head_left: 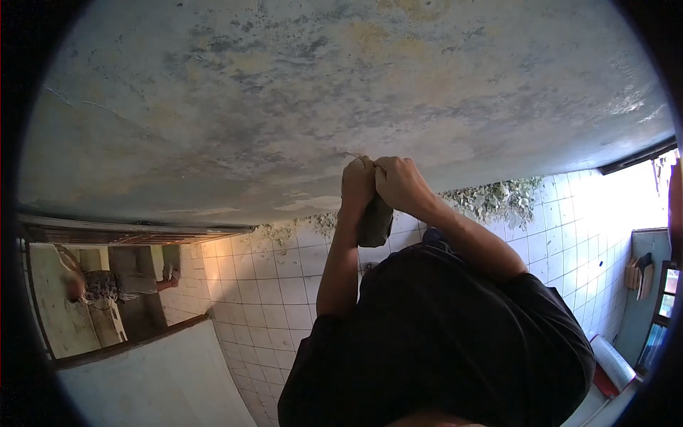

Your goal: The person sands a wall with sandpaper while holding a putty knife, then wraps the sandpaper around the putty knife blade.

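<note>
My left hand [358, 186] and my right hand [400, 183] are close together at the wall [341, 92], both with fingers closed. A thin, pointed tip [351, 154] pokes out above my left fingers toward the wall; the rest of it is hidden in the grip. Just below and between the hands is a dark grey-brown block-like thing [376, 225]. How it is held, and its exact kind, I cannot make out. The wall's paint is patchy and worn, with pale scraped areas along its lower part.
Flakes of debris [498, 201] lie along the wall's foot on the white tiled floor [277, 285]. Through a doorway at left, another person [107, 287] is visible. Bright light falls from the right, near a red-and-white object [613, 364] at lower right.
</note>
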Tool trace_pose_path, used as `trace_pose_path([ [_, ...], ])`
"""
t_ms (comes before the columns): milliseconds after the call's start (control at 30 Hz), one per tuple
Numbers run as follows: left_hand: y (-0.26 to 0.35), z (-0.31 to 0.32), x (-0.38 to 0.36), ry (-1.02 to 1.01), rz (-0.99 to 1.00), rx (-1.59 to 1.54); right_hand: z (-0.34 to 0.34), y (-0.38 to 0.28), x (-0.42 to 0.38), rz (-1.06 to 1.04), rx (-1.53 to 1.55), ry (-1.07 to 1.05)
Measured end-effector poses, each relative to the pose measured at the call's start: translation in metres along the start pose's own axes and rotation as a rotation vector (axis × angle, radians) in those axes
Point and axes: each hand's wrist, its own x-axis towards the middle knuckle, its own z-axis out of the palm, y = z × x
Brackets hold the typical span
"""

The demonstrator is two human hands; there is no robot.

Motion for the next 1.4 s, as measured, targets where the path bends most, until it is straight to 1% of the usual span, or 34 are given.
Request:
trace_pose_path([
  [33, -0.001, -0.003, 0.001, -0.003, 0.012, 0.01, 0.005, 0.003, 0.004, 0.001, -0.003, -0.002],
  [100, -0.002, 0.0, -0.003, -0.014, 0.028, 0.016, 0.019, 0.01, 0.011, -0.058, 0.058, 0.076],
  [200, -0.015, 0.008, -0.006, -0.005, 0.038, 0.003, 0.015, 0.006, 0.0, -0.095, 0.026, 0.043],
  [233, -0.017, 0.011, -0.008, -0.006, 0.026, -0.019, 0.015, 0.002, -0.003, -0.04, 0.029, 0.046],
  [333, -0.011, 0.008, -0.017, 0.008, -0.004, -0.071, 0.026, 0.008, 0.009, -0.048, 0.014, 0.009],
  [400, -0.01, 0.003, -0.011, 0.036, -0.01, -0.087, 0.022, 0.002, 0.001, -0.043, 0.013, 0.026],
  [467, -0.009, 0.005, -0.011, -0.043, -0.199, -0.329, 0.021, -0.003, -0.001, -0.031, 0.014, 0.024],
  [500, -0.008, 0.002, -0.011, -0.047, -0.207, -0.33, 0.021, -0.002, 0.0, -0.035, 0.007, 0.047],
  [567, -0.006, -0.003, -0.004, 0.007, 0.014, -0.057, 0.017, 0.0, 0.0, -0.035, 0.0, 0.079],
  [633, 0.0, 0.0, -0.011, 0.031, 0.0, -0.083, 0.006, 0.0, 0.0, -0.044, 0.028, -0.001],
  [700, -0.004, 0.003, -0.005, 0.064, -0.012, -0.11, 0.012, 0.001, 0.008, -0.051, 0.015, 0.033],
  [767, -0.011, 0.007, -0.001, -0.028, 0.017, -0.03, 0.016, 0.006, 0.006, -0.039, 0.002, 0.062],
  [800, -0.01, 0.011, -0.01, -0.033, 0.016, -0.032, 0.016, 0.007, 0.005, -0.033, 0.009, 0.038],
  [867, -0.015, 0.012, -0.011, 0.063, 0.066, -0.042, 0.021, 0.008, 0.016, -0.056, 0.016, 0.027],
  [900, -0.018, 0.013, -0.01, 0.062, 0.061, -0.042, 0.027, 0.008, 0.013, -0.049, 0.013, 0.044],
  [967, -0.021, 0.02, -0.009, -0.027, 0.009, -0.018, 0.032, 0.016, 0.005, -0.034, 0.001, 0.052],
  [1000, -0.02, 0.023, -0.015, -0.029, 0.004, -0.021, 0.032, 0.013, 0.002, -0.012, -0.006, 0.032],
  [1067, -0.022, 0.025, -0.017, 0.012, -0.05, -0.121, 0.035, 0.01, 0.009, -0.005, -0.013, 0.019],
  [1100, -0.025, 0.024, -0.016, 0.011, -0.056, -0.123, 0.041, 0.011, 0.009, -0.021, -0.014, 0.039],
  [1167, -0.029, 0.023, -0.015, -0.047, -0.026, -0.116, 0.048, 0.019, 0.005, -0.026, -0.016, 0.058],
  [1200, -0.032, 0.028, -0.02, -0.046, -0.024, -0.115, 0.05, 0.021, 0.007, -0.026, -0.032, 0.032],
  [1267, -0.044, 0.042, -0.026, -0.033, -0.115, -0.344, 0.049, 0.017, 0.013, -0.038, -0.047, 0.013],
  [1300, -0.044, 0.037, -0.023, -0.033, -0.119, -0.345, 0.051, 0.015, 0.008, -0.025, -0.038, 0.035],
  [1367, -0.039, 0.031, -0.022, -0.006, 0.034, -0.065, 0.058, 0.019, -0.001, 0.003, -0.03, 0.045],
  [1400, -0.039, 0.033, -0.025, -0.004, 0.036, -0.064, 0.061, 0.02, 0.006, 0.009, -0.047, 0.033],
])
